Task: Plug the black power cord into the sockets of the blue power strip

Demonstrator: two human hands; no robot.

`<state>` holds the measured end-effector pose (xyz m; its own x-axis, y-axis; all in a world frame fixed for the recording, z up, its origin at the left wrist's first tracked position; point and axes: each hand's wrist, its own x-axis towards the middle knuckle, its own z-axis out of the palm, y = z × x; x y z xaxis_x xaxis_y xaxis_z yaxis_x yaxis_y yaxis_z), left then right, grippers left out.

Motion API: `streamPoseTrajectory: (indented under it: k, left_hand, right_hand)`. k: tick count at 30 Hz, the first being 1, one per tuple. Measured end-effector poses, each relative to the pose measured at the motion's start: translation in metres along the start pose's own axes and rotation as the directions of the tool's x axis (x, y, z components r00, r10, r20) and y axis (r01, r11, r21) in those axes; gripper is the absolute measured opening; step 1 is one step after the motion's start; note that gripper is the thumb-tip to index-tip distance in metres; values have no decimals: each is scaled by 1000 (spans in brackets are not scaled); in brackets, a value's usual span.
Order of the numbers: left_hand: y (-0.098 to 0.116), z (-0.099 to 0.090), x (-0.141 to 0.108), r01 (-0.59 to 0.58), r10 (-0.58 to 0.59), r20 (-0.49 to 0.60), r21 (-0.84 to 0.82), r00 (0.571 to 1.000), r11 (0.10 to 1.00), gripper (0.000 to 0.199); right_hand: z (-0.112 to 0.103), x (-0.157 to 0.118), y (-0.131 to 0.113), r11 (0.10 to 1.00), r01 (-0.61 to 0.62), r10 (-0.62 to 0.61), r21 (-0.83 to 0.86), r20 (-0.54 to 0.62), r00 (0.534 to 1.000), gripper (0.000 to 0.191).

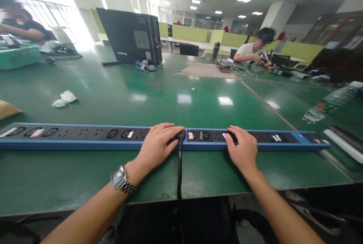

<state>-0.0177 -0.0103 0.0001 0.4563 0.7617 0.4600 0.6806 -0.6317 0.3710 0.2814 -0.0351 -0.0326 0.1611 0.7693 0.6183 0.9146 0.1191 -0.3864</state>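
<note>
A long blue power strip with black sockets lies across the green table. A black plug sits in one of its middle sockets, its cable running down over the table's front edge. My left hand rests on the strip just left of the plug, thumb and index finger around the plug, with a watch on the wrist. Further right, my right hand holds the strip, its fingers over the top and its thumb at the near side.
Behind the strip stands a black computer case with gloves beside it. Crumpled tissue lies at left, a plastic bottle at right. Two people sit at the far left and far right. A green basket is at left.
</note>
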Motion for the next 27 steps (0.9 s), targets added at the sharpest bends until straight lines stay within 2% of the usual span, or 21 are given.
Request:
streamPoseTrajectory:
  k: [3,5,8,9,10,12,14,17,19,22,24,27]
  left_hand:
    - [6,-2,0,39,-48,-95,-99,994,994,30]
    - [17,-5,2,22,-57,-206,-169,977,985,29]
    - [43,-7,12,-86,26,-298,-187,954,979,39]
    - [52,-6,16,-129,76,-287,-170,955,977,42]
    - [60,-4,19,-167,123,-259,-156,958,974,42]
    - [72,2,26,-199,167,-199,-155,966,968,43]
    - [72,9,30,-167,144,-153,-155,978,974,51]
    - [55,16,29,-62,58,-76,-48,995,997,61]
    - [39,18,25,2,0,-33,59,999,998,58]
    - [26,20,20,24,-25,2,146,1000,989,54]
    - [24,22,18,9,-12,17,157,1000,988,49]
    - [27,24,18,2,-5,22,158,1000,987,43]
  right_hand:
    - [-11,2,-18,976,-104,114,192,-43,992,26]
    - [-22,0,-40,925,-154,163,348,2,987,26]
    - [-38,-6,-78,754,-292,168,589,257,952,39]
    - [-43,-7,-87,708,-336,151,621,332,931,45]
    - [-46,-7,-93,700,-356,132,619,378,916,50]
    - [-49,-3,-93,775,-327,101,541,405,909,48]
    - [-49,5,-80,851,-280,89,444,403,911,40]
    - [-48,24,-50,898,-266,98,350,431,897,36]
    - [-47,35,-38,926,-255,93,277,487,868,36]
    - [-45,47,-36,974,-169,51,151,582,811,36]
    - [-42,54,-40,997,-56,18,44,595,803,35]
    - [-36,63,-45,988,97,-4,-123,600,800,34]
